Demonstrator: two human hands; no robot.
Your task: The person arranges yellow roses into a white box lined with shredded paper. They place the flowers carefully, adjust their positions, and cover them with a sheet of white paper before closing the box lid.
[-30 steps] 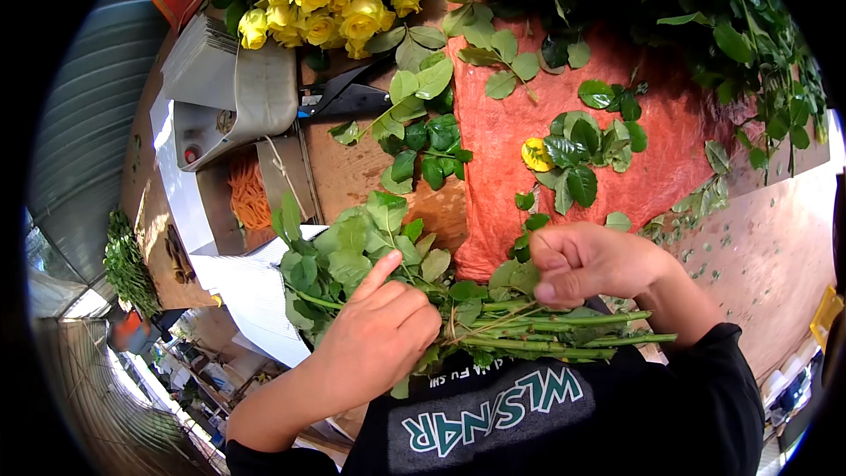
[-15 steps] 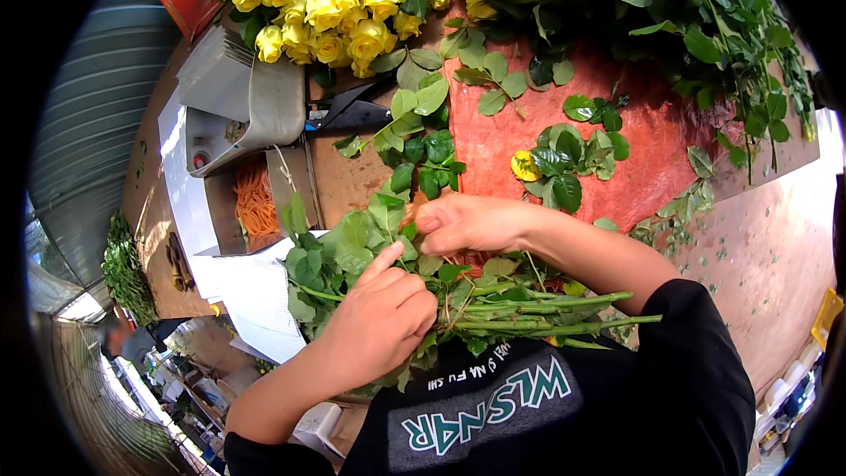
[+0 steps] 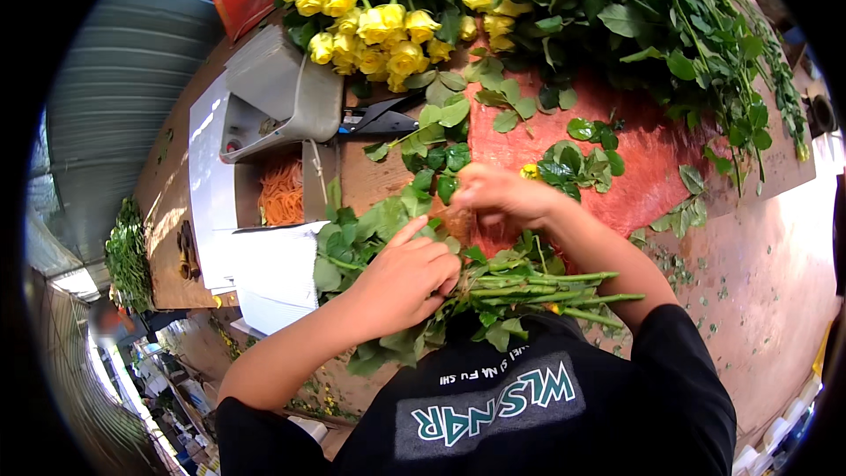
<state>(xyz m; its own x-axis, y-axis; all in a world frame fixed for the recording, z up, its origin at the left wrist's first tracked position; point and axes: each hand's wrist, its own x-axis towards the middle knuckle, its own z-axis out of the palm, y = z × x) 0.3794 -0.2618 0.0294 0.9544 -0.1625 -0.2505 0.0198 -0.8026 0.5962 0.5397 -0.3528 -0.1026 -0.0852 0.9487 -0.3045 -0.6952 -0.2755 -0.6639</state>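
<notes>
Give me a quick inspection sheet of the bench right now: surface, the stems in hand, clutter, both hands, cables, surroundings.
Surface: wooden bench, a red sheet over its middle, loose leaves on it.
Job's things: bundle of green stems lying sideways near the body, leafy ends at the left.
Clutter: yellow roses heaped at the far edge; grey tray; dark cutters; orange bands; white paper stack.
Grippers: left hand clasps the bundle; right hand is closed at the leaves just above it, blurred.
Cables: nothing seen.
Surroundings: leaf scraps on the floor at right; corrugated metal wall at left.
</notes>
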